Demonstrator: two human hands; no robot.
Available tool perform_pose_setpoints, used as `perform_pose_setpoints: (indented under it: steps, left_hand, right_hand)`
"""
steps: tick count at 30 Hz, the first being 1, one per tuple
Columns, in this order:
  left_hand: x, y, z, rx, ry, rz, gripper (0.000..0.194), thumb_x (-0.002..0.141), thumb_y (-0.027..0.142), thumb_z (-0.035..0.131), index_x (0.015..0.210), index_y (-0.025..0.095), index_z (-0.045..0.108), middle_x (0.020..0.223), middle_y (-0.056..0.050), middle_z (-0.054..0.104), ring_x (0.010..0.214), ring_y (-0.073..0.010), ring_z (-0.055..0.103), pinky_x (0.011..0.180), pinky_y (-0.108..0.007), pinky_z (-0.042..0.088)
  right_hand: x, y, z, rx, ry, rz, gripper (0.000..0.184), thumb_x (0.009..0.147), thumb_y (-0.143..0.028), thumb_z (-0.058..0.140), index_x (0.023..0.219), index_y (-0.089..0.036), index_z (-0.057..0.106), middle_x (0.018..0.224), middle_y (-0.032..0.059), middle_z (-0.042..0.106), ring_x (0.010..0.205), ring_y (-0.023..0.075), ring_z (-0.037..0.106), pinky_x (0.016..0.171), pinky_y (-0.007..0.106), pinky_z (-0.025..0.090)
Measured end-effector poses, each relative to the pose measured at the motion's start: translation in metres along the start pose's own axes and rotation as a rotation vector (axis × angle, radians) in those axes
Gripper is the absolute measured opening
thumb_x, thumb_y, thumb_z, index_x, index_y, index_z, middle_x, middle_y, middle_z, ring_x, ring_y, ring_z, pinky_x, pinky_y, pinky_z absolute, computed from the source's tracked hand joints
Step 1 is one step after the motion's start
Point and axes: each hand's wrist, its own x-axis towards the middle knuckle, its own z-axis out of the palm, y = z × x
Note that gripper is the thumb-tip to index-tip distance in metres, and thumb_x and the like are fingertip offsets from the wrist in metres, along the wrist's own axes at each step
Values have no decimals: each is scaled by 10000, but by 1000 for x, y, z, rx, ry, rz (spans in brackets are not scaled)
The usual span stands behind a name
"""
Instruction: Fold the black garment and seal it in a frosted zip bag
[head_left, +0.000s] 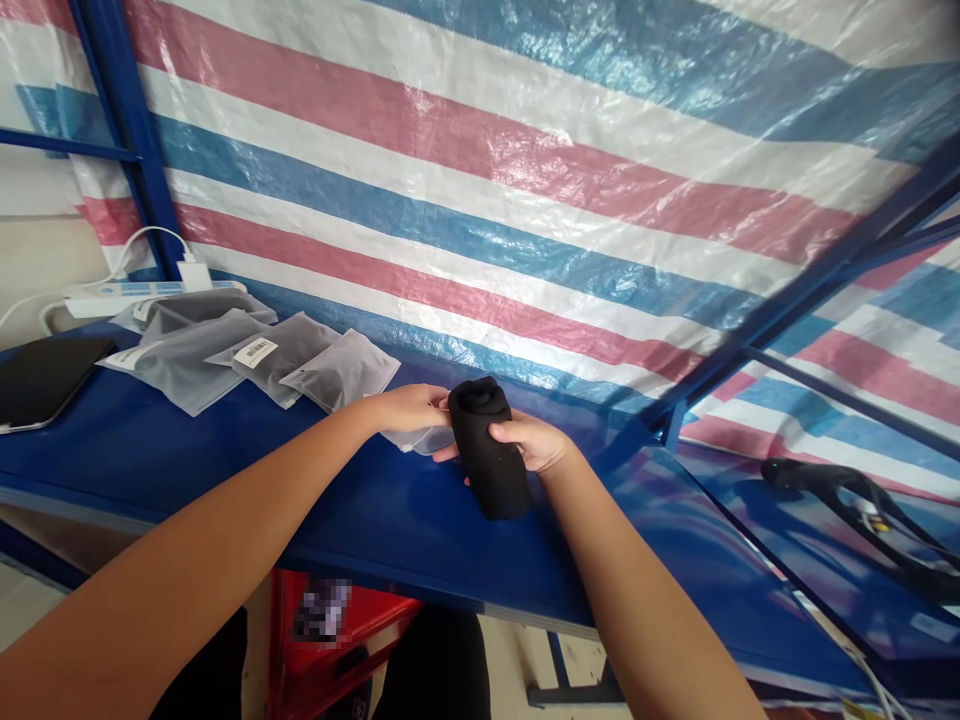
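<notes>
A tight roll of black cloth (491,460) is held upright at a slight tilt over the blue table, its spiral end facing up. My right hand (536,440) is wrapped round its right side, with the thumb across the front and fingertips showing on the left. At the roll's upper left edge, my left hand (416,408) grips with closed fingers, partly hidden behind the cloth. Just below my left hand, a clear frosted bag (420,438) shows in part; whether the hand touches it I cannot tell.
Several frosted zip bags (341,370) lie at the back left of the blue table (360,520), near a power strip (112,295) and a black flat device (49,380). A black strap with cables (855,500) lies right. A red stool (300,670) stands below, and a striped tarp (450,160) hangs behind.
</notes>
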Motion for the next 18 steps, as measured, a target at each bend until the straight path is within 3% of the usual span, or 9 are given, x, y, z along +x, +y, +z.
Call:
perform_pose_setpoints:
  steps: [3,8,13,18]
  left_hand:
    - [1,0,-1,98,10,-34,272,763,417,672,963,239,723,913,-50,722,799,-237,669,653,-289,483]
    - [6,-9,1,285,272,-9,235,879,301,488,970,234,694,914,-40,705,748,-196,635,610,-278,422]
    - [13,-18,6,415,491,52,319,961,362,423,743,200,590,854,-55,625,784,-197,589,651,-299,376]
    - [18,-24,10,399,550,26,267,954,298,441,705,200,452,758,-33,564,728,-186,542,611,-294,321]
  right_hand:
    - [-1,-2,-4,-2,36,-34,810,719,-489,803,1400,-183,488,1165,194,717,1111,372,680,858,521,569]
    - [-1,-6,-5,-31,241,-72,674,829,-481,725,1407,-206,516,1207,170,707,1075,351,700,846,484,598]
    - [7,-9,1,48,517,-180,517,851,-515,695,1265,-214,621,1324,128,651,1093,339,694,847,451,616]
    - [12,-6,6,-48,521,-220,542,808,-448,760,1268,-216,591,1179,135,704,995,345,718,757,466,624]
